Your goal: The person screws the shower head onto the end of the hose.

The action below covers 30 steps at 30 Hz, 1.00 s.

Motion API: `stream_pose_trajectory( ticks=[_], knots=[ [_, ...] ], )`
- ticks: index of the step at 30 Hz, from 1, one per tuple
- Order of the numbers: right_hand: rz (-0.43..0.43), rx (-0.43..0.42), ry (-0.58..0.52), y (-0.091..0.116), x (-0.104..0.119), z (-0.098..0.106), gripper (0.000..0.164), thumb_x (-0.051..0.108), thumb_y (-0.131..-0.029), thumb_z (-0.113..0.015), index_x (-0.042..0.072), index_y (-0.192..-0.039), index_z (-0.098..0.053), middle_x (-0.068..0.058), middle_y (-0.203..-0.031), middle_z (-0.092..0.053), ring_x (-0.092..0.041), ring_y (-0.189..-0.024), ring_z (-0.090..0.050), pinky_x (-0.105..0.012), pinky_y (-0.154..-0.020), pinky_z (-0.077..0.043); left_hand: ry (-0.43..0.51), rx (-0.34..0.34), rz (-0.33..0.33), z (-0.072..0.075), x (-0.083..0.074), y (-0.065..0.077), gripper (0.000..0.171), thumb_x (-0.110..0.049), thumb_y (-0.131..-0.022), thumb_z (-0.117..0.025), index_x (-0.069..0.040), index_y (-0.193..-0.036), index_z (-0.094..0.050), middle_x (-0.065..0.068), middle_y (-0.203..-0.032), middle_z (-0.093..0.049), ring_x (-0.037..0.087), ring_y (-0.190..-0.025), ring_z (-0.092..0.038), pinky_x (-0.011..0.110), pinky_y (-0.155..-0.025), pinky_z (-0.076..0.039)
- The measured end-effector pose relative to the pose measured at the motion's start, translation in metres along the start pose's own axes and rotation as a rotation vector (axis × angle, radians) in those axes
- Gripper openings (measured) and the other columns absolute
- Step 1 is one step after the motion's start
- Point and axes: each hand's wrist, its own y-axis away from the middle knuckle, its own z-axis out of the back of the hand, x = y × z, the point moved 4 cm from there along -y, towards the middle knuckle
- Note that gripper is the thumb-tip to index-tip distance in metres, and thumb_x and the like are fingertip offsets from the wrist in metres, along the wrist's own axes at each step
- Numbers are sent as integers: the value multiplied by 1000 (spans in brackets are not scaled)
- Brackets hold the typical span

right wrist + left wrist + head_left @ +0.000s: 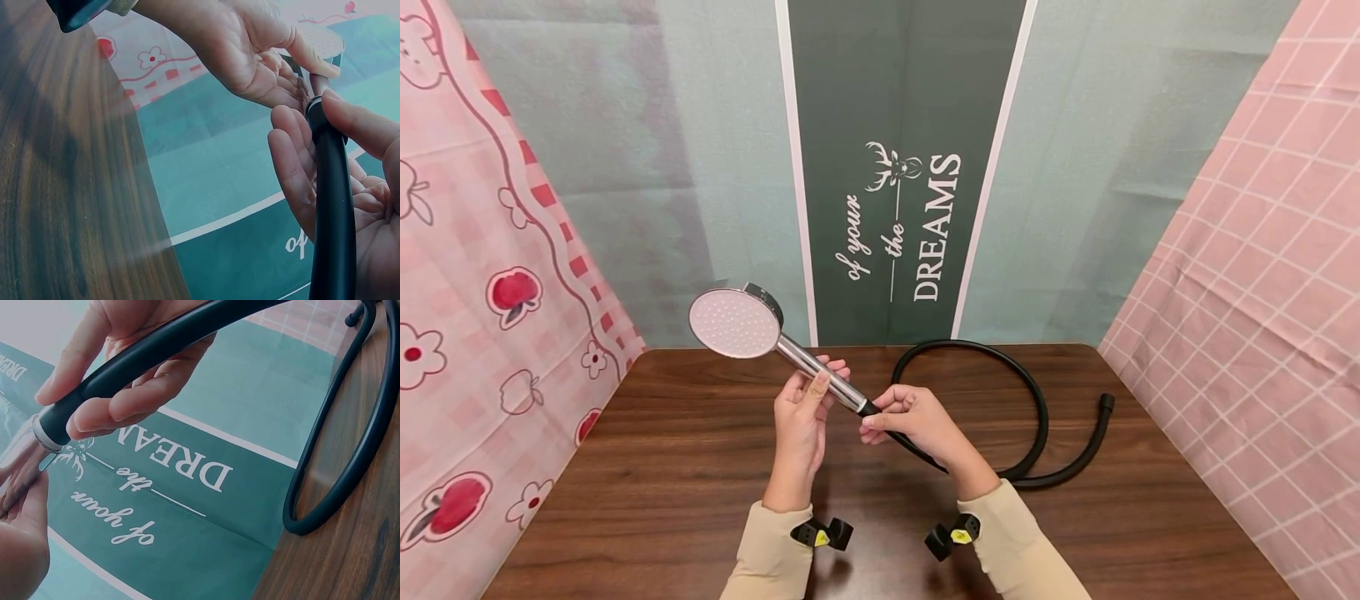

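Shower head in left hand, black hose in right hand

Wood-grain table between apple-print pink cloth and pink grid cloth, green lettered backdrop behind.

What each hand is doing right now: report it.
Left hand: holding the shower head by its handle.
Right hand: pinching the black hose at the handle's end.
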Motion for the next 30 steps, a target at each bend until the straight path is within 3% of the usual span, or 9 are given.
stream_pose_trajectory(
  ticks=[10, 30],
  knots=[
    [-3, -5, 19, 1, 0, 0, 22, 8, -91, -71, -8, -101, -61, -24, -87, -75, -16, -73, -75, -48, -76, -63, -7, -6, 2, 0, 1, 0, 25, -2, -99, -56, 10, -121, -53, 3, -96, -76, 13, -90, -75, 31, -93, -59],
    [-11, -2, 37, 1, -1, 1, 30, 14, -92, -70, -12, -105, -63, -19, -85, -76, -15, -73, -75, -49, -78, -63, -9, -2, 5, 1, 2, 0, 26, -3, -99, -57, 11, -121, -53, 3, -97, -76, 14, -92, -75, 32, -95, -58]
  ],
)
